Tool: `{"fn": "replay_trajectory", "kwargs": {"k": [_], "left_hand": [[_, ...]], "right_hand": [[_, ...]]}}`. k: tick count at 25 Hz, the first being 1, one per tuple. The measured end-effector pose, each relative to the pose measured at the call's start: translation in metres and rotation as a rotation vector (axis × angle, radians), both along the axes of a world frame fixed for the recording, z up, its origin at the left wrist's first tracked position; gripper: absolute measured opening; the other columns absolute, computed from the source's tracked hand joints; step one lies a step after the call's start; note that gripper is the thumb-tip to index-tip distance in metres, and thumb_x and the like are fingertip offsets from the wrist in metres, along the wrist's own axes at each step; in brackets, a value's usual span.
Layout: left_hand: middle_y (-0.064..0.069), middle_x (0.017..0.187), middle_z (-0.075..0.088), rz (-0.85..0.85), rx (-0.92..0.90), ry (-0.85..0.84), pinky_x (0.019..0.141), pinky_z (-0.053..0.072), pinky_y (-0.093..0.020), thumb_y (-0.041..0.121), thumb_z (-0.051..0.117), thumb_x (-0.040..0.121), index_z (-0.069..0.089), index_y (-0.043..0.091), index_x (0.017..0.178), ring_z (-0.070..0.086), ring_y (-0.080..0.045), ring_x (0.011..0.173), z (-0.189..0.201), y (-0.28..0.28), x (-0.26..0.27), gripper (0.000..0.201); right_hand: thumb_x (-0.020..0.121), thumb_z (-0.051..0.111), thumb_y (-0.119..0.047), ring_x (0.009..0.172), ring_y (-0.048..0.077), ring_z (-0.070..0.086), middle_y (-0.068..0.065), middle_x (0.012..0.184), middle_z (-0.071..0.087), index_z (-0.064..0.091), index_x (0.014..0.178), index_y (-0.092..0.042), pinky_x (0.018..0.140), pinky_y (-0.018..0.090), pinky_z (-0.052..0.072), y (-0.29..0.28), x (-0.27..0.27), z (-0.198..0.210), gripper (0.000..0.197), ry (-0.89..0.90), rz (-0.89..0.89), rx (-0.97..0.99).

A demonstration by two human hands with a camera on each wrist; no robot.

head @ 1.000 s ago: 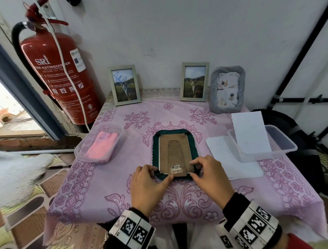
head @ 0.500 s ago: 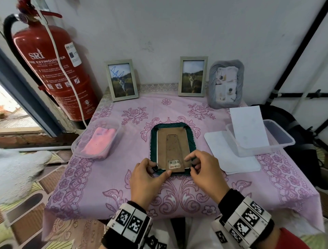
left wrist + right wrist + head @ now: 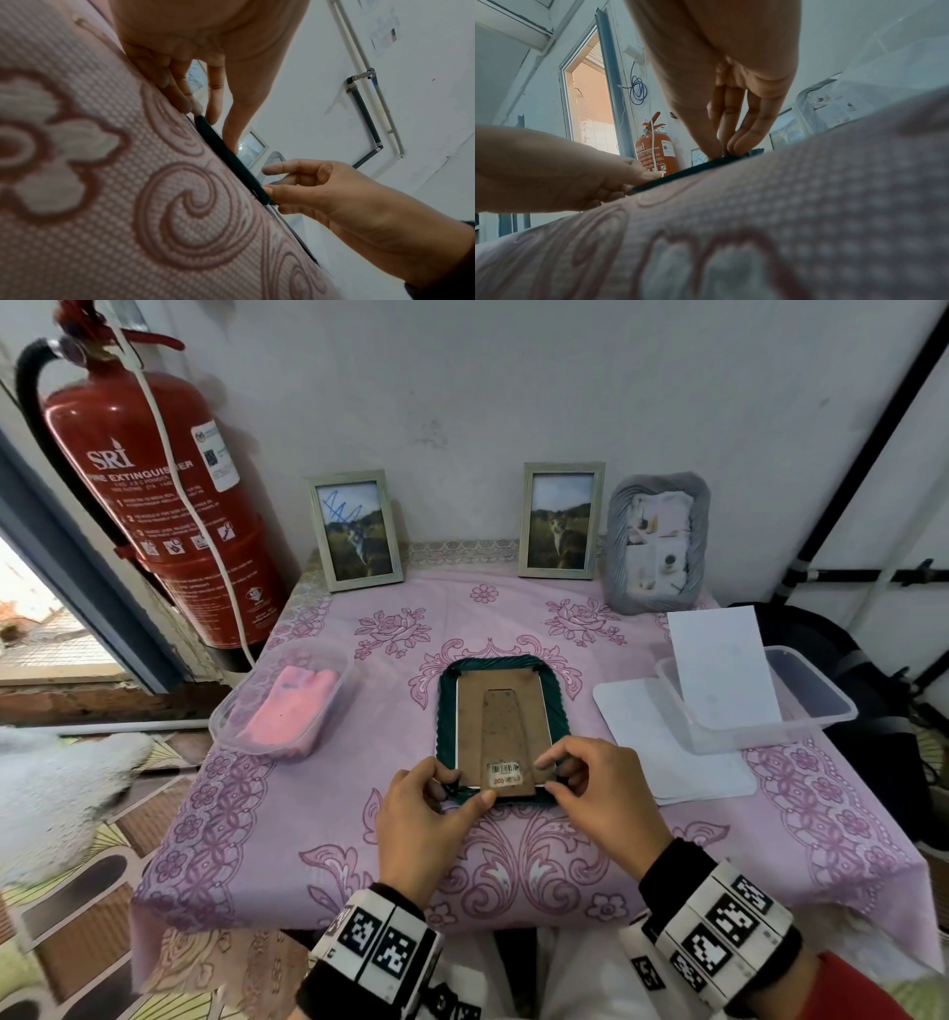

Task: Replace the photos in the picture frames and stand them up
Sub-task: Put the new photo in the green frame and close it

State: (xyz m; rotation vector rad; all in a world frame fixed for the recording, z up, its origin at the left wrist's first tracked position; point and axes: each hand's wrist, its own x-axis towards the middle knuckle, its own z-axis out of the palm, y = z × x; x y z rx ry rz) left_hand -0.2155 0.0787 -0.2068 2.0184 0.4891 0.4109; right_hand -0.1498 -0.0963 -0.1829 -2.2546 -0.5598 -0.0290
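A dark green picture frame [image 3: 445,711] lies face down in the middle of the pink tablecloth, its brown backing board [image 3: 503,716] with a barcode sticker facing up. My left hand [image 3: 426,809] pinches the frame's near left corner, thumb on the bottom edge. My right hand [image 3: 595,793] pinches the near right corner, its fingers curled over the backing's edge. In the left wrist view the green frame [image 3: 226,156] shows edge-on between the left hand's fingers [image 3: 180,89] and the right hand [image 3: 321,192]. The right wrist view shows the same frame [image 3: 693,172] flat on the cloth.
Two silver frames [image 3: 354,531] [image 3: 561,521] and a grey frame [image 3: 657,541] stand along the wall. A tub with pink cloth [image 3: 287,706] sits left; a clear tub [image 3: 811,706] holding a white sheet [image 3: 719,665] sits right on a white lid [image 3: 667,762]. A red fire extinguisher [image 3: 154,495] stands at left.
My right hand's fingers have shifted from the frame's bottom edge up onto the backing's near right corner. The left hand stays at the near left corner and the frame lies still.
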Motion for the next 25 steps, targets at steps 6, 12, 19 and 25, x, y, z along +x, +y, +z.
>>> {"fn": "replay_trajectory", "kwargs": {"k": [6, 12, 19, 25], "left_hand": [[-0.002, 0.080, 0.054, 0.011, 0.037, 0.007, 0.068, 0.047, -0.034, 0.032, 0.085, 0.061, 0.059, 0.023, 0.074, 0.050, -0.014, 0.068, 0.003, 0.000, -0.001, 0.030], [-0.002, 0.080, 0.054, -0.064, 0.033, 0.060, 0.062, 0.044, -0.026, 0.033, 0.082, 0.065, 0.062, 0.021, 0.083, 0.049, -0.012, 0.065, 0.008, 0.004, -0.003, 0.029], [0.005, 0.061, 0.062, -0.099, 0.003, 0.109, 0.049, 0.040, -0.008, 0.016, 0.075, 0.077, 0.071, 0.016, 0.078, 0.053, -0.004, 0.052, 0.015, 0.027, -0.004, 0.004], [0.000, 0.064, 0.064, -0.066, 0.009, 0.027, 0.051, 0.042, -0.007, 0.003, 0.071, 0.076, 0.071, 0.008, 0.075, 0.052, -0.003, 0.054, 0.013, 0.018, -0.004, 0.005]], "right_hand": [[0.073, 0.072, 0.000, 0.059, 0.001, 0.056, -0.012, 0.065, 0.061, 0.071, 0.081, -0.023, 0.060, 0.009, 0.046, -0.001, 0.003, 0.002, 0.025, -0.015, 0.052, -0.019], [0.074, 0.070, 0.000, 0.064, 0.002, 0.059, -0.011, 0.072, 0.062, 0.070, 0.089, -0.021, 0.063, 0.009, 0.047, -0.005, 0.005, 0.001, 0.026, 0.014, 0.081, -0.025], [0.073, 0.072, 0.002, 0.064, 0.010, 0.062, 0.000, 0.074, 0.064, 0.068, 0.091, -0.017, 0.060, 0.009, 0.049, -0.011, 0.014, 0.002, 0.027, 0.096, 0.084, 0.038], [0.071, 0.071, 0.003, 0.063, 0.009, 0.062, -0.001, 0.071, 0.063, 0.065, 0.094, -0.021, 0.062, 0.015, 0.053, -0.010, 0.014, 0.004, 0.034, 0.045, 0.105, 0.016]]}}
